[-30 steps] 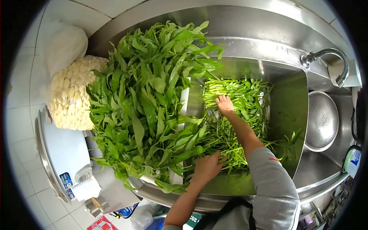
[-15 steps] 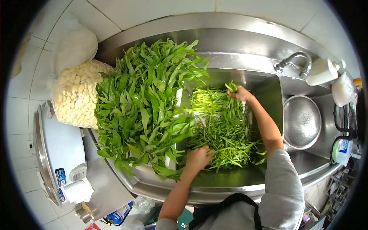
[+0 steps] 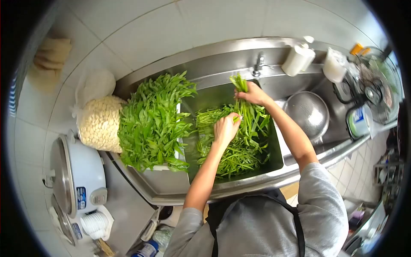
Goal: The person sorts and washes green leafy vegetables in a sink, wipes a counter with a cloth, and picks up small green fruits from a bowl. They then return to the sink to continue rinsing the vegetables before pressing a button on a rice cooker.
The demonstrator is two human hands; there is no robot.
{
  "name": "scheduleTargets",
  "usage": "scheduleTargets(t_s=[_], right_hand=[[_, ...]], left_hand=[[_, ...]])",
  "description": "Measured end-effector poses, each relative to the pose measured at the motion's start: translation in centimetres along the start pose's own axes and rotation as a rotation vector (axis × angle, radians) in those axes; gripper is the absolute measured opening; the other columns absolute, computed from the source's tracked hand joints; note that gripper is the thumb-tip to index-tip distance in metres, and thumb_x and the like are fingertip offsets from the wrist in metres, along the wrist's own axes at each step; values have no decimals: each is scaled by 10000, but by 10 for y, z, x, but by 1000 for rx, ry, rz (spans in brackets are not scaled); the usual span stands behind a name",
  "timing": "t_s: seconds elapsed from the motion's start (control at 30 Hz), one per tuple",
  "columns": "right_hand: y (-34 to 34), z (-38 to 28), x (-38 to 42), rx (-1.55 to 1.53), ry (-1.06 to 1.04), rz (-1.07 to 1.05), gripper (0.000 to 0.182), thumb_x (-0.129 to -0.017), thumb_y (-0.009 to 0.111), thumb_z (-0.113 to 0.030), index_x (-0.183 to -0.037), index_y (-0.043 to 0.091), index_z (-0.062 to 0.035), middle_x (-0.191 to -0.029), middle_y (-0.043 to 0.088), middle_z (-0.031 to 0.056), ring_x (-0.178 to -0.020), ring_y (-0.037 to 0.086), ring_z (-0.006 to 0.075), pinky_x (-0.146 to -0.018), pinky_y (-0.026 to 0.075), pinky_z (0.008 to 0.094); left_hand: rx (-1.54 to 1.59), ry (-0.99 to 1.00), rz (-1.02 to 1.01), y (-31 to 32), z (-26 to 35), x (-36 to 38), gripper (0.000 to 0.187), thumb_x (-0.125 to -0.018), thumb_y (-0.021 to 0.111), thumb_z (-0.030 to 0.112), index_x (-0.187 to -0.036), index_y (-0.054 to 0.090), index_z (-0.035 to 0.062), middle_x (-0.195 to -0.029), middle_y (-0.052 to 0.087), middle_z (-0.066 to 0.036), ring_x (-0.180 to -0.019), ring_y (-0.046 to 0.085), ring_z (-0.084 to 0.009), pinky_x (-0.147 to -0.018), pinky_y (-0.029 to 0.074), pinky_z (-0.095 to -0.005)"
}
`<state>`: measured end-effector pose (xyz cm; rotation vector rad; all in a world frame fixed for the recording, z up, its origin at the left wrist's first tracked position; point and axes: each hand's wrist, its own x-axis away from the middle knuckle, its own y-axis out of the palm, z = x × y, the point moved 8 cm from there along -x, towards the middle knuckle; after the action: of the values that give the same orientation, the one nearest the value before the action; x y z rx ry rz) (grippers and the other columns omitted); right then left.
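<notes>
A bunch of long-stemmed leafy greens that look like water spinach (image 3: pixel 252 122) hangs from my right hand (image 3: pixel 253 94). The fingers are wrapped round the stems, whose cut ends stick up above the fist, and the leaves trail down. My left hand (image 3: pixel 226 129) is closed just left of the bunch, with a bit of green stem showing at the fingertips. Beneath both hands, more stems and leaves (image 3: pixel 235 165) lie in the steel sink basin (image 3: pixel 205 93). To the left, a large heap of water spinach (image 3: pixel 154 124) rests on a white tray (image 3: pixel 179 109).
A bag of peeled garlic cloves (image 3: pixel 100 124) stands left of the heap, near a rice cooker (image 3: pixel 87 171). On the right are a steel colander (image 3: pixel 306 115) in a second basin, a tap (image 3: pixel 259 66) and a white pump bottle (image 3: pixel 297 59).
My right hand has raised the bunch from the other greens. My left hand has moved up and right, close beside it. The view has turned and shifted.
</notes>
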<state>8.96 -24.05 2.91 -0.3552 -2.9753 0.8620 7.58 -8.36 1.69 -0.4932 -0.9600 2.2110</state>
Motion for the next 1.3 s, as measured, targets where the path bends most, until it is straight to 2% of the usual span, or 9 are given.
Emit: scheduleTargets(t_s=[0.13, 0.3, 0.4, 0.53, 0.73, 0.87, 0.97, 1.0, 1.3], right_hand=[[-23, -14, 29, 169, 88, 217, 322, -647, 625, -220, -887, 594, -7, -861, 616, 215, -844, 595, 353, -791, 464, 392], [-46, -2, 54, 35, 94, 320, 342, -670, 636, -192, -938, 554, 4, -795, 637, 151, -720, 632, 266, -675, 498, 350], [-48, 1, 72, -225, 265, 232, 214, -727, 623, -182, -819, 570, 3, -679, 607, 63, -558, 570, 123, -491, 452, 260], [-56, 16, 79, -288, 250, 279, 195, -732, 624, -162, -807, 549, 2, -651, 573, 53, -508, 540, 124, -394, 415, 249], [-49, 18, 82, -338, 277, 276, 241, -718, 644, -143, -836, 538, 38, -677, 599, 91, -530, 585, 149, -385, 446, 269], [-52, 10, 87, -217, 272, 271, 399, -719, 700, -361, -826, 536, -13, -654, 568, 48, -496, 520, 111, -402, 392, 241], [-52, 8, 94, -292, 342, 116, 534, -694, 685, -510, -867, 564, -18, -670, 577, 58, -546, 548, 111, -481, 444, 257], [-51, 9, 93, -342, 315, 104, 524, -701, 680, -506, -861, 561, -22, -659, 568, 52, -541, 546, 110, -481, 446, 256], [-41, 4, 92, -402, 321, 58, 451, -769, 633, -464, -819, 578, -18, -619, 549, 36, -541, 540, 114, -497, 444, 259]], left_hand=[[-177, 18, 31, 4, 30, -3, 455, -749, 608, 454, -953, 637, 49, -671, 617, -184, -691, 615, -352, -619, 482, -437], [137, -4, -95, 5, 26, -7, 375, -745, 663, 341, -929, 626, 16, -475, 484, -90, -465, 473, -155, -500, 405, -330], [158, 46, -21, -10, 29, -7, 315, -739, 674, 315, -921, 609, 66, -502, 499, -82, -488, 491, -163, -501, 402, -333], [36, 52, 231, -46, 44, 13, 225, -791, 614, 324, -814, 541, 113, -462, 500, -91, -462, 523, -328, -460, 380, -413], [-211, 205, -59, 2, 57, 10, 258, -784, 591, 367, -897, 655, 144, -523, 550, -113, -573, 586, -296, -554, 443, -400], [-175, 162, -119, 1, 53, 0, 228, -756, 603, 318, -854, 661, 120, -560, 573, -132, -583, 586, -308, -554, 451, -402], [-58, 170, -210, -8, 41, -8, 202, -750, 595, 265, -825, 659, 89, -547, 554, -123, -482, 532, -194, -513, 425, -337], [-5, 203, -265, -10, 43, -9, 192, -756, 590, 232, -823, 657, 64, -528, 546, -84, -486, 485, -120, -513, 408, -306], [335, 157, -538, 9, 33, -11, 191, -792, 536, 183, -842, 637, 29, -721, 613, -6, -509, 430, -51, -468, 365, -241]])
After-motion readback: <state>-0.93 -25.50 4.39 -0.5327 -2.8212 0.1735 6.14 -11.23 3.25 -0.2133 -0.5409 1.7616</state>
